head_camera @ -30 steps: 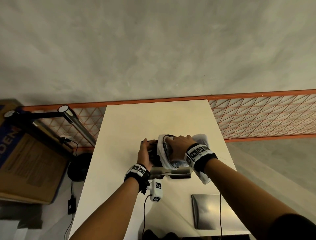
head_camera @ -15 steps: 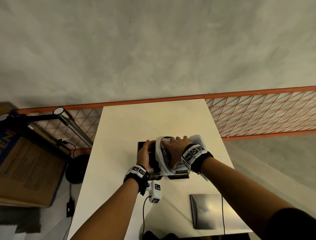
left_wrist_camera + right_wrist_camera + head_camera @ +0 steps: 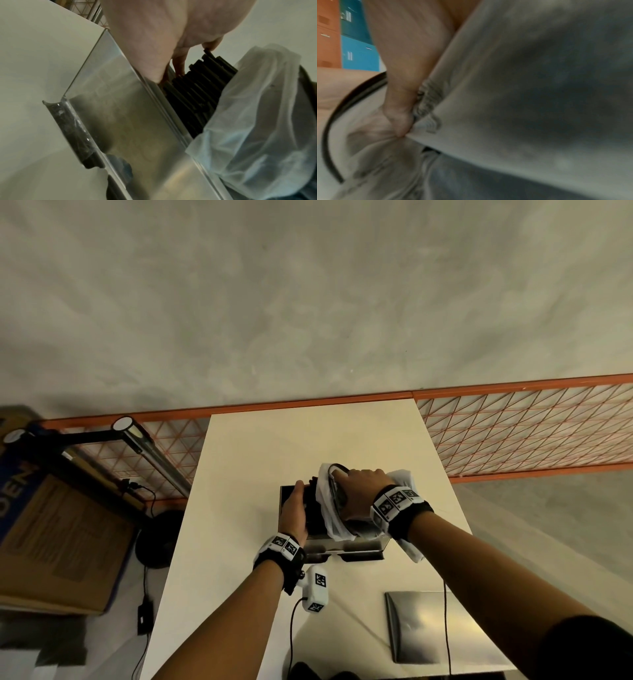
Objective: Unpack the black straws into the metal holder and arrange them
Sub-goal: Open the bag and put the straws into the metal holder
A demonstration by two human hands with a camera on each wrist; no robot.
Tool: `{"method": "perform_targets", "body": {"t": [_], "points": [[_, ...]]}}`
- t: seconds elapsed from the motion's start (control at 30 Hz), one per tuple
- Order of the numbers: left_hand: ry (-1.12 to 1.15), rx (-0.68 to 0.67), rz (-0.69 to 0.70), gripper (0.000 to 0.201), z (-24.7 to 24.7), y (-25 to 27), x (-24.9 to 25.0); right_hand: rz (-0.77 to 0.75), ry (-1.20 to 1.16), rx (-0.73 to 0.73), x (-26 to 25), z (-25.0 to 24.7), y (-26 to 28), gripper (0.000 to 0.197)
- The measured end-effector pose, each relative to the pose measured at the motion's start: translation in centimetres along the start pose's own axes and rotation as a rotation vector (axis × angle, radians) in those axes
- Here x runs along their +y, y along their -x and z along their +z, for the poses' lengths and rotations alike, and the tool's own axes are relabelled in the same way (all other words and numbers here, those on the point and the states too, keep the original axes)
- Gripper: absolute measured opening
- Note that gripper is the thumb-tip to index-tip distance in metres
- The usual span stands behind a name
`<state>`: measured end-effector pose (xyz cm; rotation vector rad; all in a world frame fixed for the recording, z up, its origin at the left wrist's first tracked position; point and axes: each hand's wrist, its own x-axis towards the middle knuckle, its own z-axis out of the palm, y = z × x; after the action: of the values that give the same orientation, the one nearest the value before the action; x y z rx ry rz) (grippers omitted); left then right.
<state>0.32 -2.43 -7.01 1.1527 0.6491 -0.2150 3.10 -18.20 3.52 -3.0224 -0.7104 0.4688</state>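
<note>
The metal holder [image 3: 346, 547] stands mid-table, an open steel box [image 3: 128, 115]. A bundle of black straws [image 3: 197, 88] lies in it, half inside a white plastic bag [image 3: 257, 108]. My right hand [image 3: 359, 491] grips the bag [image 3: 329, 508] from above, and its thumb [image 3: 399, 115] pinches bunched plastic. My left hand [image 3: 294, 508] lies along the holder's left end. Its fingers [image 3: 178, 66] are fairly straight and touch the bare straw ends inside the rim. The bag hides the straws' far ends.
A flat metal lid [image 3: 421, 625] lies near the table's front right. The cream table [image 3: 308, 440] is bordered by orange mesh fencing [image 3: 513, 433]. Left of it are a cardboard box [image 3: 51, 535] and a black lamp arm [image 3: 144, 446]. Cables [image 3: 291, 631] trail from my wrists.
Almost nothing differs. Both hands stay at the holder, and the right hand with the bag has shifted only slightly.
</note>
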Motion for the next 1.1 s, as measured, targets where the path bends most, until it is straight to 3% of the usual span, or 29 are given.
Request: {"method": "perform_targets", "body": {"t": [0.13, 0.27, 0.37, 0.53, 0.63, 0.87, 0.97, 1.1], "points": [[-0.025, -0.009, 0.001, 0.043, 0.1, 0.2, 0.0, -0.024, 0.006, 0.001, 0.4, 0.3, 0.4, 0.072], [-0.103, -0.010, 0.019, 0.048, -0.2, -0.2, -0.3, -0.085, 0.158, -0.086, 0.2, 1.3, 0.7, 0.107], [-0.183, 0.001, 0.037, 0.055, -0.3, -0.5, -0.5, -0.100, 0.239, -0.112, -0.2, 1.8, 0.7, 0.113], [-0.276, 0.007, 0.100, 0.054, -0.3, -0.9, -0.6, -0.135, 0.245, -0.139, -1.1, 0.9, 0.6, 0.096], [-0.257, 0.015, 0.090, 0.051, -0.1, -0.3, -0.2, -0.131, 0.175, -0.157, -1.2, 0.0, 0.7, 0.073], [-0.149, 0.005, -0.012, 0.048, -0.2, -1.0, -0.2, -0.095, 0.085, 0.016, -0.8, 0.2, 0.9, 0.029], [-0.132, 0.003, -0.074, 0.042, -0.4, -1.7, -0.2, -0.168, 0.156, 0.008, -1.7, 0.9, 0.8, 0.029], [-0.333, 0.030, -0.209, 0.035, -0.1, -3.2, 0.2, -0.209, 0.216, 0.154, -1.0, 0.5, 1.5, 0.040]]}}
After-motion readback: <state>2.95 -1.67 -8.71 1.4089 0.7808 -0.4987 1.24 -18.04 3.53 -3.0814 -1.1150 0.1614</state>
